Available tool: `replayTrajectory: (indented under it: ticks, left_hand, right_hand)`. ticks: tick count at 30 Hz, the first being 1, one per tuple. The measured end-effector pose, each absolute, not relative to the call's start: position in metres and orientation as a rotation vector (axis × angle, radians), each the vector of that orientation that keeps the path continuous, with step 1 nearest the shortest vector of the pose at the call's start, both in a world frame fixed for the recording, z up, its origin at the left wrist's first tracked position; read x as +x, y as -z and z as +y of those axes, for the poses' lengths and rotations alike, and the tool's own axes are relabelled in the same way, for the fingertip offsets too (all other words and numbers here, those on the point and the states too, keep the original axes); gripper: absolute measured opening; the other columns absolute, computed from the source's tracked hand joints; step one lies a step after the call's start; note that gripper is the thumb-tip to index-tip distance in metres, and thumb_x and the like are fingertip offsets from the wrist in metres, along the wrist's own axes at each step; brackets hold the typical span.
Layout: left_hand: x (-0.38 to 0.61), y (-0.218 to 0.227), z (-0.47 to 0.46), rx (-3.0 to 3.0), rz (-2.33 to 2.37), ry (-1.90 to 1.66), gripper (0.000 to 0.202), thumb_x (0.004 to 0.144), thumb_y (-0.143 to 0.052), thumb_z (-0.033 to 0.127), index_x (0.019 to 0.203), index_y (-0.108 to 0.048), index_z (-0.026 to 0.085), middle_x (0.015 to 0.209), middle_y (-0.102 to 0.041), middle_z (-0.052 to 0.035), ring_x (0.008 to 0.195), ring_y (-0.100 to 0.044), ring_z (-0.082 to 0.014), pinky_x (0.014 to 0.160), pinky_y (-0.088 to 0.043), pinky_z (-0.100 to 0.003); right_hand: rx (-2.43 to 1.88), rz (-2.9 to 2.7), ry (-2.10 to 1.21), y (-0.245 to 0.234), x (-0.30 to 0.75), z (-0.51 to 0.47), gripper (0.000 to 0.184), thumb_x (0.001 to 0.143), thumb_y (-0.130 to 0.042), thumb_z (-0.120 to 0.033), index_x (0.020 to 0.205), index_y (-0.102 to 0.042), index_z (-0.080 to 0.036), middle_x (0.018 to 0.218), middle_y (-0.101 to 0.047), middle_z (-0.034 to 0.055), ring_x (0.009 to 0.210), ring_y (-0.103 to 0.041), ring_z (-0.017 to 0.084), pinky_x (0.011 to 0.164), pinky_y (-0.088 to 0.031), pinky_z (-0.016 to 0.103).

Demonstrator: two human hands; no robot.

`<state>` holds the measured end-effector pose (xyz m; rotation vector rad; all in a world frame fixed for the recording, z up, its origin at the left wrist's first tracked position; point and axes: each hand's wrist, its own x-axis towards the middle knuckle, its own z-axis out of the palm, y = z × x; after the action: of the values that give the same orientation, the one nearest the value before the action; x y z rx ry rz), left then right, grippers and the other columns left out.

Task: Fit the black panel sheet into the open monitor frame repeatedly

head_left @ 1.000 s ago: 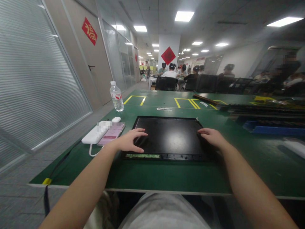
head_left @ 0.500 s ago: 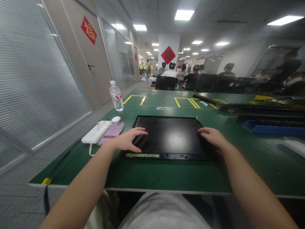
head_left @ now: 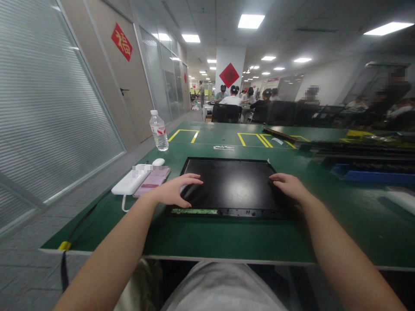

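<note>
A black LCD screen panel (head_left: 233, 183) in a dark frame lies flat in front of me, glare on its middle. Along its near edge runs a green circuit board strip (head_left: 194, 211), on the left half. My left hand (head_left: 177, 190) is at the panel's left edge, open, fingers spread over the screen with the thumb apart, nearer to me. At the right edge, my right hand (head_left: 288, 185) has its fingertips closed on the frame; its lower side is in shadow and its thumb is hard to make out.
The green table (head_left: 227, 242) carries a water bottle (head_left: 159, 131), a phone (head_left: 152, 181), a white corded device (head_left: 129, 179) and a white mouse (head_left: 158, 162) at left. Long dark strips (head_left: 350, 149) and a blue strip (head_left: 372, 172) lie at right. Several people sit beyond.
The left fingertips seem very slightly further over the screen. Otherwise the hands and the panel stay as they were; the view has shifted minimally.
</note>
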<state>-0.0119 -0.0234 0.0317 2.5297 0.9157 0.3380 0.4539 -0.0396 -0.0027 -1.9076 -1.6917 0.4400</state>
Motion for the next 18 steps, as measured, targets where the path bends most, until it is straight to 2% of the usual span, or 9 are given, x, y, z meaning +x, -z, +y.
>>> replayTrajectory:
  ticks: [4,7,11,14,18]
  left_hand:
    - [-0.012,-0.033,-0.024,2.522,0.905,-0.339,0.076,0.066,-0.08,0.031,0.137,-0.056,0.026,0.157,-0.039,-0.0096,0.142,-0.039,-0.032,0.117,-0.03,-0.044]
    - [-0.013,-0.032,-0.024,2.511,0.98,-0.349,0.072,0.069,-0.078,0.042,0.136,-0.058,0.026,0.156,-0.04,-0.01,0.141,-0.04,-0.0321,0.116,-0.031,-0.044]
    - [-0.013,-0.024,-0.016,2.494,1.224,-0.433,0.061,0.081,-0.062,0.057,0.132,-0.061,0.022,0.15,-0.048,-0.0133,0.137,-0.045,-0.0325,0.114,-0.035,-0.045]
    - [-0.015,-0.014,-0.006,2.511,1.463,-0.489,0.054,0.087,-0.053,0.05,0.125,-0.065,0.014,0.141,-0.054,-0.0177,0.132,-0.049,-0.0327,0.114,-0.035,-0.045]
    - [-0.018,-0.005,0.003,2.501,1.665,-0.431,0.046,0.087,-0.047,0.039,0.118,-0.07,0.014,0.133,-0.06,-0.0171,0.125,-0.055,-0.0333,0.111,-0.039,-0.045]
  right_hand:
    - [-1.9,-1.679,-0.446,0.003,0.453,-0.04,0.03,0.078,-0.057,-0.021,0.102,-0.075,-0.021,0.106,-0.075,0.0044,0.102,-0.069,0.02,0.099,-0.047,0.031]
    - [-1.901,-1.683,-0.431,0.002,0.452,-0.041,0.03,0.078,-0.057,-0.021,0.101,-0.075,-0.021,0.105,-0.075,0.0046,0.101,-0.069,0.02,0.098,-0.048,0.032]
    - [-1.923,-1.662,-0.386,-0.002,0.451,-0.042,0.03,0.078,-0.057,-0.023,0.101,-0.076,-0.023,0.105,-0.075,0.0041,0.097,-0.069,0.021,0.094,-0.05,0.032]
    - [-1.992,-1.63,-0.241,-0.002,0.454,-0.041,0.03,0.077,-0.057,-0.025,0.1,-0.077,-0.024,0.105,-0.075,0.0046,0.097,-0.068,0.023,0.091,-0.051,0.033]
    - [-2.1,-1.585,-0.171,0.002,0.464,-0.037,0.03,0.075,-0.057,-0.025,0.096,-0.078,-0.023,0.101,-0.075,0.0071,0.094,-0.069,0.026,0.087,-0.053,0.036]
